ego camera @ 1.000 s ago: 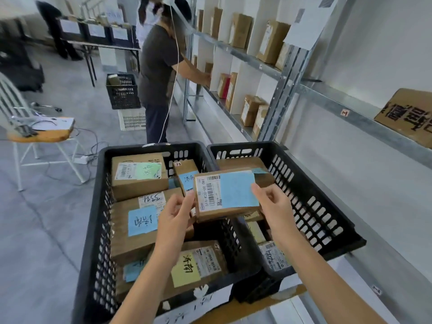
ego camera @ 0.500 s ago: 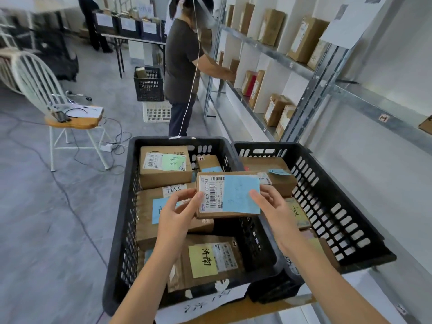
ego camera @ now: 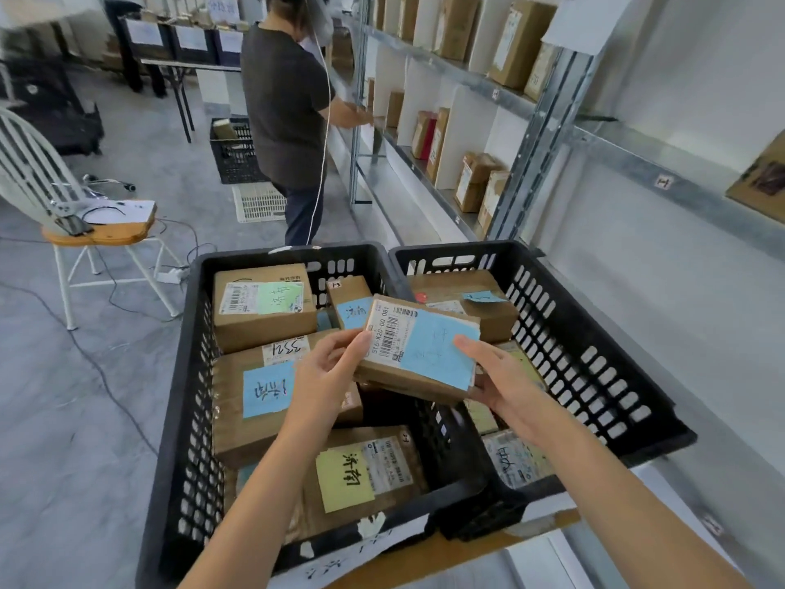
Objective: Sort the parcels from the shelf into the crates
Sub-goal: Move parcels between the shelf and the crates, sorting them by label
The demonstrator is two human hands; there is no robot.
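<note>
At frame centre I am holding a flat brown parcel [ego camera: 420,348] with a blue note, above the rims where two black crates meet. My left hand [ego camera: 327,376] is pinching its left end; my right hand [ego camera: 505,384] is gripping its lower right corner, thumb on top. Its long axis is running left to right. The left crate [ego camera: 182,376] is looking crowded; the right crate [ego camera: 594,333] is, I judge, offering more room.
</note>
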